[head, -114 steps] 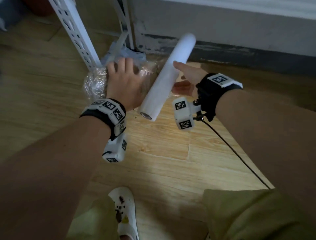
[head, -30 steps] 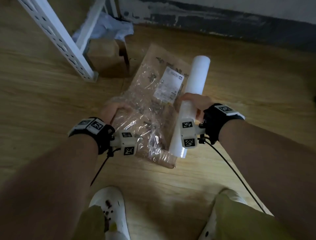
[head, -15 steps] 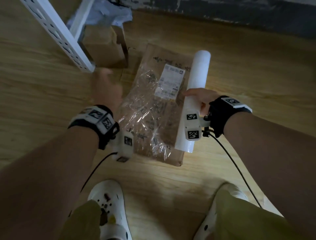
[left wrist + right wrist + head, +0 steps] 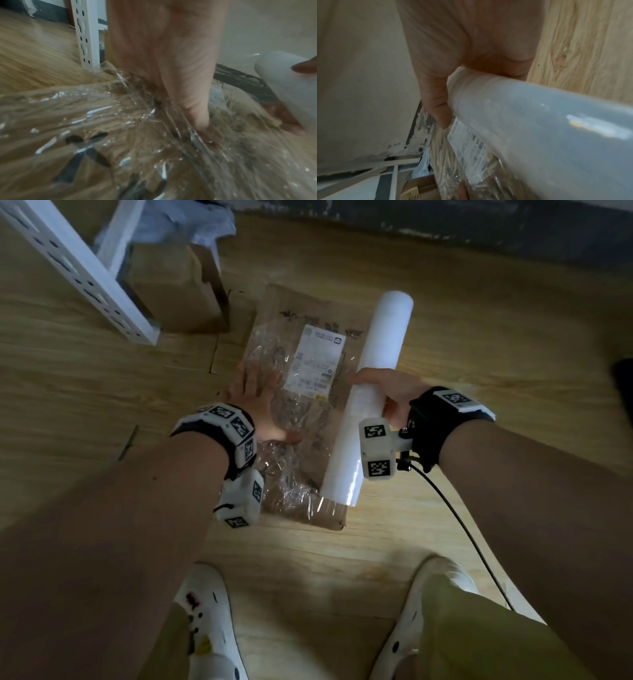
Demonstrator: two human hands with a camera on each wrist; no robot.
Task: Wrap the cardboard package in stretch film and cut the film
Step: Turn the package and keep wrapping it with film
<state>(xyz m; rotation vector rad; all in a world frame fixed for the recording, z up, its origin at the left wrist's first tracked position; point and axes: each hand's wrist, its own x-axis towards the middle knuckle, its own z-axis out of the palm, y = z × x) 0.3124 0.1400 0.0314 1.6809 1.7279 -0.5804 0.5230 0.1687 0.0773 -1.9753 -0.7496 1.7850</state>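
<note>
A flat brown cardboard package (image 4: 310,344) with a white shipping label (image 4: 317,361) lies on the wooden floor, its near part covered in wrinkled clear film (image 4: 294,474). My left hand (image 4: 260,402) lies flat on the film over the package's left side, fingers straight; in the left wrist view the palm and thumb (image 4: 193,108) press into the film (image 4: 85,121). My right hand (image 4: 387,392) grips the white stretch film roll (image 4: 373,392), which lies along the package's right edge. The right wrist view shows the roll (image 4: 547,128) under the palm, with the label (image 4: 467,142) beyond.
A white perforated shelf post (image 4: 78,275) slants across the upper left. Behind it stand a brown cardboard box (image 4: 171,292) and crumpled plastic (image 4: 205,224). A dark skirting runs along the far wall. My white shoes (image 4: 209,621) stand just before the package. A cable (image 4: 459,529) trails from my right wrist.
My left hand, lifted off to the left half a second ago, has come back down flat on the film. The right hand still holds the roll along the right edge.
</note>
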